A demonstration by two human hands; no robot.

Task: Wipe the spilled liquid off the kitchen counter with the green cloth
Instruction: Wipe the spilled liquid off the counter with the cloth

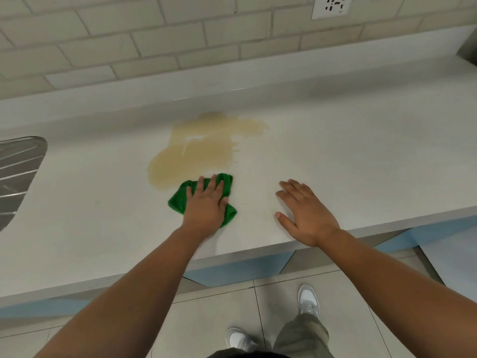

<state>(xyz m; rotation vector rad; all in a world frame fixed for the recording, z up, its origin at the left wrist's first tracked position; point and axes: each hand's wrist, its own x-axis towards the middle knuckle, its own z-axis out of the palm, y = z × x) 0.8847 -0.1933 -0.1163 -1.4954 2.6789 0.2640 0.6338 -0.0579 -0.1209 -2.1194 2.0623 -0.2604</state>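
cloth: soft, light, bunches easily (press flat, don't pinch); on counter at near edge of spill
left hand: fingers straight, pressing on cloth
right hand: flat, empty, on counter

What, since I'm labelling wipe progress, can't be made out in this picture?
Head view:
- Green cloth: its middle is hidden under the left hand.
- Spilled liquid: its near edge is hidden by the cloth.
- Metal drainer: cut off by the left edge.
- Wall socket: cut off by the top edge, markings too small.
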